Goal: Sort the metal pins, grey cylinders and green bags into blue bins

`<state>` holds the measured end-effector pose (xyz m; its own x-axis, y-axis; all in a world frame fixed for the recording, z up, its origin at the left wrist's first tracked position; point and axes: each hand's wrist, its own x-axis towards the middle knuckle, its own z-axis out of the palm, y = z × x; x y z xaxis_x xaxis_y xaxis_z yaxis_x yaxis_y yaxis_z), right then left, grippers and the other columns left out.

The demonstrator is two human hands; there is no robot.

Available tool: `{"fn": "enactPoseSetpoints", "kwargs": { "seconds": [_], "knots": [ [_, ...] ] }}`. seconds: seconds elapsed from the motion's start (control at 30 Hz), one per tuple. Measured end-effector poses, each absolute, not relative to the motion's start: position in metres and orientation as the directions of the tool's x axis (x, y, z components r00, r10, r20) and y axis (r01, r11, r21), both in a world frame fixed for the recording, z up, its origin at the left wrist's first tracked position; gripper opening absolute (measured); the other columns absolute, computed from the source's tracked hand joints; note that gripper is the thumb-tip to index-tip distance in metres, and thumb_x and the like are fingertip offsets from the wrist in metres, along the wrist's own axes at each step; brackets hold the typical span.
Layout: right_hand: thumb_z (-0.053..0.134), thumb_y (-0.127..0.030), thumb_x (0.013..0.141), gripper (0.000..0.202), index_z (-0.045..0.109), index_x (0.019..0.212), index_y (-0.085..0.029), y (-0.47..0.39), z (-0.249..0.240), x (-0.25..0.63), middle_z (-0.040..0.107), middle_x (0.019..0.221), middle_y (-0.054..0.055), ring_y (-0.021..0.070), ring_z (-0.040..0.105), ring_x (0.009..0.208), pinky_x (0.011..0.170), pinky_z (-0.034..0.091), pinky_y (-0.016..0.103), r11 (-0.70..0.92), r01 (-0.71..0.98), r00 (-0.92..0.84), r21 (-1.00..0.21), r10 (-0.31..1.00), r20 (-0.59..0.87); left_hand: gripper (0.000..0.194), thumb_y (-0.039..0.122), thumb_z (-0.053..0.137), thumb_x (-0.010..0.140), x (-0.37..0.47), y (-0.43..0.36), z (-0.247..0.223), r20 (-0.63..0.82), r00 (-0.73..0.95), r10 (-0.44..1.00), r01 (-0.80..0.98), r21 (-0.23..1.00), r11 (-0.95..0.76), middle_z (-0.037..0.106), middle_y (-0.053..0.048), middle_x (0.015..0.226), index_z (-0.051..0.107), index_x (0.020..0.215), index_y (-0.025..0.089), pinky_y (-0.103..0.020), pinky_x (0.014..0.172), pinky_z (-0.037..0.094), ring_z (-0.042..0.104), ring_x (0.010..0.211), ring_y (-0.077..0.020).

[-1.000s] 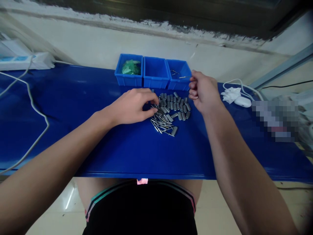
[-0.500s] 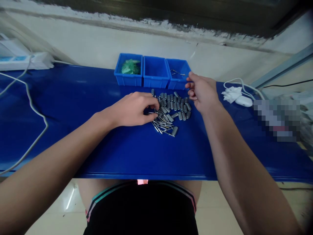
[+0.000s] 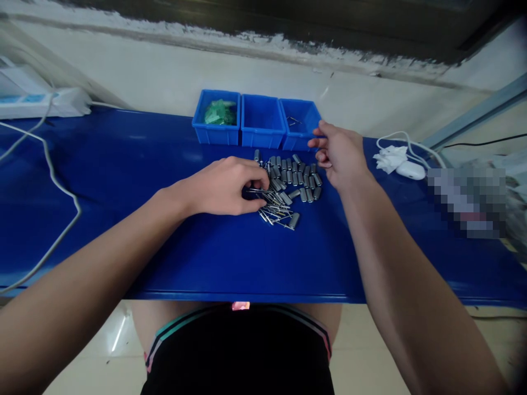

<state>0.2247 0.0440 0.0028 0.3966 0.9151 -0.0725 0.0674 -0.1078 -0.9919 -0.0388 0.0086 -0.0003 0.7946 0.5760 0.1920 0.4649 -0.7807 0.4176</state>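
Note:
A heap of thin metal rivets [image 3: 276, 209] lies on the blue table, with grey metal cylinders [image 3: 302, 175] behind and to its right. My left hand [image 3: 233, 185] is at the heap's left edge, thumb and fingers apart around rivet ends; no rivet is visibly gripped. At the front right corner of the right blue bin [image 3: 300, 141], my right hand [image 3: 340, 151] has its fingers loosely curled and apart, holding nothing visible. A few rivets [image 3: 293, 120] lie in that bin. The middle bin [image 3: 263, 138] looks empty, and the left bin [image 3: 218, 134] holds green pieces [image 3: 221, 112].
A power strip [image 3: 45, 104] and a white cable [image 3: 61, 189] are on the left. To the right are crumpled tissue [image 3: 390, 159], a white mouse-like object [image 3: 410, 170] and plastic bags [image 3: 516, 203]. The wall rises behind the bins.
The rivet that was at my right fingertips over the right bin is no longer there. My left hand has shifted slightly, its thumb a little lower at the heap.

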Motion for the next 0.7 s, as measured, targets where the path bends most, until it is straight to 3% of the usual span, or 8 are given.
{"fn": "enactPoseSetpoints", "kwargs": {
  "seconds": [0.2, 0.53, 0.7],
  "knots": [
    [0.075, -0.045, 0.094, 0.025, 0.066, 0.083, -0.025, 0.042, 0.002, 0.223, 0.064, 0.071, -0.001, 0.0078, 0.041, 0.046, 0.042, 0.02, 0.025, -0.013, 0.14, 0.349, -0.99, 0.936, 0.037, 0.02, 0.032, 0.067, 0.097, -0.039, 0.01, -0.001, 0.193, 0.797, 0.572, 0.462, 0.415, -0.784, 0.081, -0.007, 0.107, 0.082, 0.105, 0.021, -0.036, 0.079, 0.056, 0.076, 0.09, -0.0221],
    [0.07, -0.029, 0.1, 0.021, 0.071, 0.08, -0.022, 0.033, 0.007, 0.208, 0.064, 0.069, -0.001, 0.0071, 0.044, 0.048, 0.046, 0.032, 0.022, 0.074, 0.181, 0.287, -0.981, 0.95, 0.125, 0.02, 0.027, 0.065, 0.095, -0.04, 0.012, -0.003, 0.205, 0.785, 0.585, 0.48, 0.396, -0.783, 0.08, -0.008, 0.109, 0.08, 0.106, 0.02, -0.034, 0.078, 0.055, 0.074, 0.088, -0.0211],
    [0.071, -0.032, 0.1, 0.025, 0.069, 0.076, -0.024, 0.031, 0.007, 0.207, 0.064, 0.072, -0.001, 0.0091, 0.045, 0.05, 0.05, 0.036, 0.026, 0.099, 0.242, 0.262, -0.965, 0.951, 0.163, 0.022, 0.027, 0.066, 0.091, -0.042, 0.012, 0.001, 0.203, 0.767, 0.608, 0.504, 0.394, -0.768, 0.079, -0.007, 0.106, 0.08, 0.105, 0.02, -0.034, 0.077, 0.054, 0.074, 0.088, -0.0217]
  ]
}}
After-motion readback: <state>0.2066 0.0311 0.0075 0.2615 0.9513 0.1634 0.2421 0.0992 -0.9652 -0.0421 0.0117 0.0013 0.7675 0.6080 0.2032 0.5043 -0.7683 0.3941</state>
